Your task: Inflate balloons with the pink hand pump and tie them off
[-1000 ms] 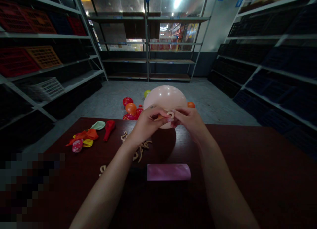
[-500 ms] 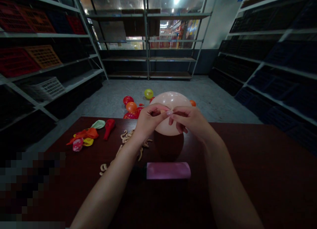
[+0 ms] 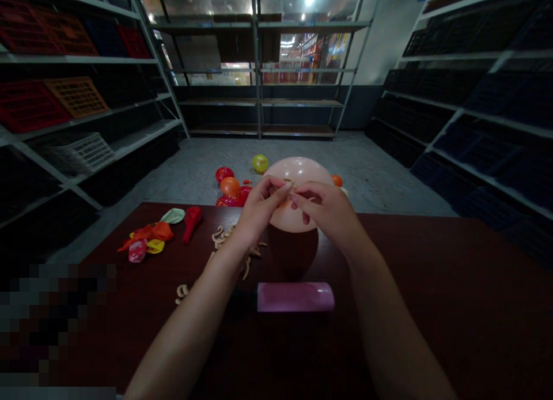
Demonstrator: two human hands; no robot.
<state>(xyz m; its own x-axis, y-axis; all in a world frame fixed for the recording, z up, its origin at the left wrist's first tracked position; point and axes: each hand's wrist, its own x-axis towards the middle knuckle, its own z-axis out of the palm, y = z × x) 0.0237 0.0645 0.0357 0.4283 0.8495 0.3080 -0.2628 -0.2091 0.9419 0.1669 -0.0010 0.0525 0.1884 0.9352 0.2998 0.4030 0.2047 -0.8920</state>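
A dark reddish-brown, wood-grained table point(image 3: 415, 273) carries limp, deflated balloons point(image 3: 159, 231) at its far left (pale green, red, orange, yellow, spotted pink), curled beige strips point(image 3: 246, 268) scattered left of centre, and a pink cylinder point(image 3: 296, 297) lying sideways. Inflated red, orange and yellow balloons point(image 3: 230, 187) rest on the grey floor point(image 3: 203, 155) beyond.

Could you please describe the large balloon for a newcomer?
Start at the dark table. Near the middle of its far edge, just beyond the left hand and right hand, is the pale pink balloon. It looks much larger and paler than the red, orange and yellow balloons on the floor.
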